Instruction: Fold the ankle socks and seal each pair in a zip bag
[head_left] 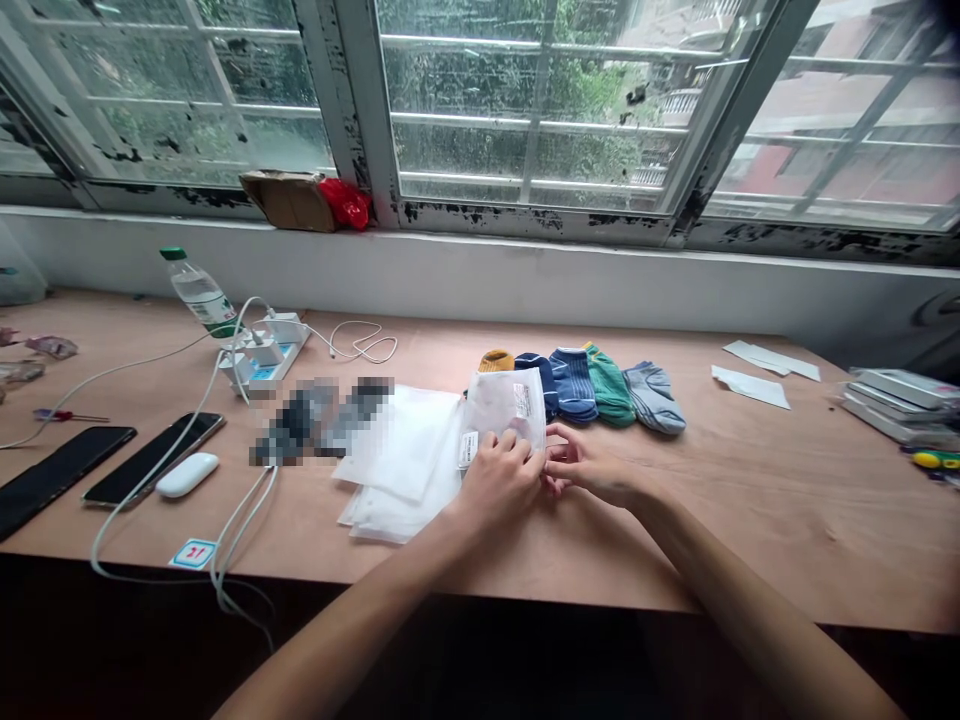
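Head view: labelled translucent bag at the near side of the sock row. Judged light, limp, slick; pinch at edges. Left hand grasps its lower edge; right hand at lower right corner, finger closure unclear. Frosted bags lie left.

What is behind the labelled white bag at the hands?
Behind the white bag, a mustard sock and a navy sock show partly; the bag covers their remaining parts.
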